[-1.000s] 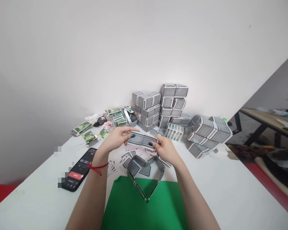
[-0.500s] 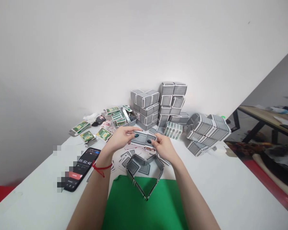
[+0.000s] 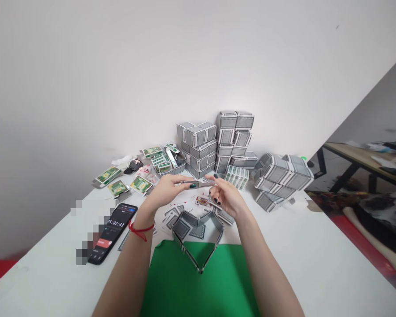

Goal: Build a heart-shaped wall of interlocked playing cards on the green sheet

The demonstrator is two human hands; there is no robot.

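Note:
Above the table, a grey-backed playing card (image 3: 203,184) is seen nearly edge-on; whether it is one card or a few together I cannot tell. My left hand (image 3: 167,190) pinches its left end between thumb and fingers. At the right end, my right hand (image 3: 229,197) holds it with the index finger extended and the other fingers curled. Below both hands stands a heart-shaped frame of folded cards (image 3: 180,245), its point towards me, partly on a green sheet (image 3: 201,295). Loose playing cards (image 3: 197,231) lie in and behind the frame.
Stacked blocks of folded cards (image 3: 198,149) stand by the wall, with a taller stack (image 3: 235,136) beside them and another block (image 3: 282,176) at right. Green card boxes (image 3: 141,185) lie at the left back. A phone (image 3: 114,233) showing a timer lies near my left forearm.
The card has tilted from showing its patterned back to nearly edge-on. My right hand has turned, its lower fingers now curled below the card. The view has shifted slightly.

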